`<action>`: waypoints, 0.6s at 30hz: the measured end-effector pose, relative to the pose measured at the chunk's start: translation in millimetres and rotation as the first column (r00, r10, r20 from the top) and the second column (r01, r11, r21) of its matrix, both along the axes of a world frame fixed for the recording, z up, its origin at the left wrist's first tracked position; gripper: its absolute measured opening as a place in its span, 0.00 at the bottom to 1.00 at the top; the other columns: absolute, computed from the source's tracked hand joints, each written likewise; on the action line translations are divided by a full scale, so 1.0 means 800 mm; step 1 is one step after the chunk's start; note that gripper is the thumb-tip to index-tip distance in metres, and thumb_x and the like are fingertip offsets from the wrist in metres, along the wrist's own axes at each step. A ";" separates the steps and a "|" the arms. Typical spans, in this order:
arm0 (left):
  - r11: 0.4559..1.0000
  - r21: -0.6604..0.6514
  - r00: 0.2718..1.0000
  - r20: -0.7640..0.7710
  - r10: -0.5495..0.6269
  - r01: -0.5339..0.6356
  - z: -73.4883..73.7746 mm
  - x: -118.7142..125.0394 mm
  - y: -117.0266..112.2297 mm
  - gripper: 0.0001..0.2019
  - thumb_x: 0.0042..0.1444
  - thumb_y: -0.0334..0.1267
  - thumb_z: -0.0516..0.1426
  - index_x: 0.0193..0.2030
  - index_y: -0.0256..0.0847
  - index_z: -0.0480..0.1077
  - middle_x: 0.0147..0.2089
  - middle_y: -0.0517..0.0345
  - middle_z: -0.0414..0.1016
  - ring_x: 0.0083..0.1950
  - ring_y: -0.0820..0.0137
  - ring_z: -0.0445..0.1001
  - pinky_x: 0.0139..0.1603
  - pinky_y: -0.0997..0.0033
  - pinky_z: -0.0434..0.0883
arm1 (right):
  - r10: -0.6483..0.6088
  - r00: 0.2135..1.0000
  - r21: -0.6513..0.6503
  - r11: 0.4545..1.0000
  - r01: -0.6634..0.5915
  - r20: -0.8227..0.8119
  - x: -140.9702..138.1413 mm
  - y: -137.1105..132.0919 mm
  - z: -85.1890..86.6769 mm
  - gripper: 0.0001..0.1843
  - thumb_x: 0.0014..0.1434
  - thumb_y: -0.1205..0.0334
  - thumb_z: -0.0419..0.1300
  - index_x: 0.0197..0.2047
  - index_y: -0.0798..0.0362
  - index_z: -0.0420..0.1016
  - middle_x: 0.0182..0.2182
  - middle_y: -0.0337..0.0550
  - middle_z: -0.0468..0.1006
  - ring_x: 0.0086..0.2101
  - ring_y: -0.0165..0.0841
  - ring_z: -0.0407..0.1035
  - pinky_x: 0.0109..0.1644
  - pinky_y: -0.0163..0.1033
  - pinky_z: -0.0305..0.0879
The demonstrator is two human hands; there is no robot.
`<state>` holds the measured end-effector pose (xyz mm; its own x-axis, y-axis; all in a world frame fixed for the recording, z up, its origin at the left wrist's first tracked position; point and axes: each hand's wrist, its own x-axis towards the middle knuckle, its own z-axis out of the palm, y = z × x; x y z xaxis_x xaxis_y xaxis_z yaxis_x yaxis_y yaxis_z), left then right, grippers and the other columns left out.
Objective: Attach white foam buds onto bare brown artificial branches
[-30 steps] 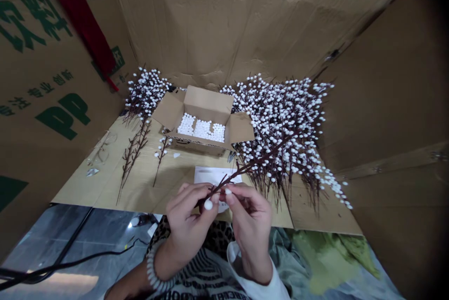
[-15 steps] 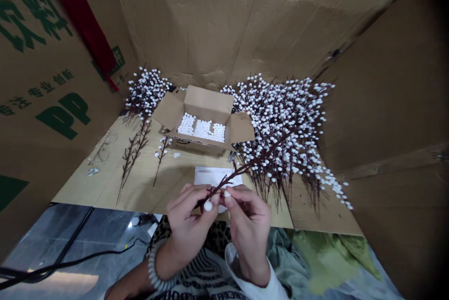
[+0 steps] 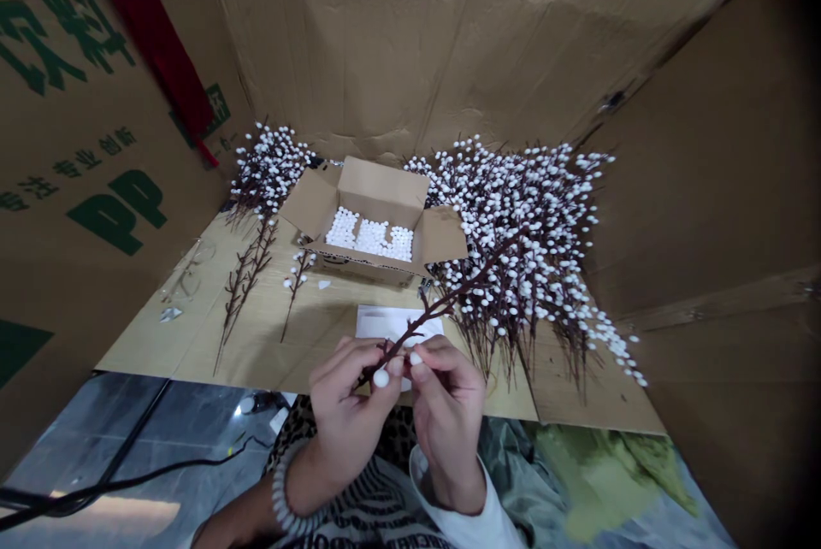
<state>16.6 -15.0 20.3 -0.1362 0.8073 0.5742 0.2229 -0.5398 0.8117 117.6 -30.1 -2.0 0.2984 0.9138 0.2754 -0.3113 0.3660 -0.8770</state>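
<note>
Brown cardboard walls enclose a pale wooden worktop (image 3: 321,335). Close together at its near edge, the left hand (image 3: 346,399) pinches a thin dark-brown bare twig (image 3: 442,305) with a small white foam ball (image 3: 380,378) at its fingertips; the right hand (image 3: 445,399) pinches another white bead (image 3: 416,358) onto it. Beyond the hands sits an open cardboard box of white balls (image 3: 372,228), with a heap of white-beaded branches (image 3: 532,233) to their right.

Two hands: the left hand (image 3: 350,399) and the right hand (image 3: 445,399). One held branch (image 3: 462,292). Two white balls (image 3: 380,378) at the hands. One open box (image 3: 381,181); the balls inside are too many to count. Two piles of beaded branches: a large pile (image 3: 532,224) and a small pile (image 3: 266,164). One partly beaded sprig (image 3: 293,280) on the table (image 3: 321,327). One paper sheet (image 3: 385,322). One bracelet (image 3: 286,498).
</note>
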 end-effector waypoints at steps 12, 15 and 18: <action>0.995 -0.077 0.997 0.041 -0.061 0.064 -0.007 -0.005 0.004 0.04 0.52 0.29 0.61 0.29 0.41 0.75 0.29 0.57 0.82 0.29 0.69 0.78 0.32 0.72 0.73 | -0.047 0.992 0.031 0.999 0.044 0.119 0.002 0.005 -0.005 0.10 0.57 0.69 0.64 0.37 0.42 0.79 0.29 0.34 0.76 0.31 0.27 0.71 0.33 0.32 0.67; 0.983 -0.130 0.989 0.083 -0.123 0.133 -0.009 -0.010 0.005 0.03 0.53 0.30 0.61 0.30 0.40 0.76 0.30 0.56 0.82 0.31 0.68 0.78 0.33 0.72 0.74 | -0.083 0.967 0.053 0.996 0.073 0.240 0.006 0.007 0.005 0.12 0.55 0.71 0.65 0.38 0.43 0.80 0.28 0.35 0.77 0.30 0.28 0.71 0.30 0.32 0.66; 0.977 -0.117 0.975 0.152 -0.162 0.181 -0.011 -0.013 0.005 0.05 0.52 0.34 0.63 0.37 0.40 0.76 0.35 0.53 0.82 0.35 0.66 0.79 0.36 0.71 0.76 | -0.119 0.937 0.092 0.991 0.093 0.328 0.007 0.010 0.019 0.12 0.53 0.72 0.65 0.37 0.44 0.80 0.27 0.36 0.78 0.28 0.29 0.71 0.28 0.33 0.67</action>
